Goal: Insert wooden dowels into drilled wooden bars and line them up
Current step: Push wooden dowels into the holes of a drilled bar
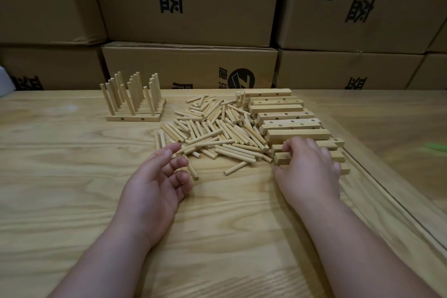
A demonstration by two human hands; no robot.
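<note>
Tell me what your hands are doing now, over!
Left hand open beside loose dowels. Right hand gripping nearest drilled bar. Finished bars lined up far left. Nothing blocking.

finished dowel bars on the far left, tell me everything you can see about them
The finished dowel bars are pale, unpainted wood, set side by side into a flat block at the far left of the table. Round dowels stand upright from their tops in rows, leaning slightly in this wide view. The nearest bar shows two empty holes on its front face. The block rests on the table, apart from the loose dowel pile, with neither hand touching it.
</note>
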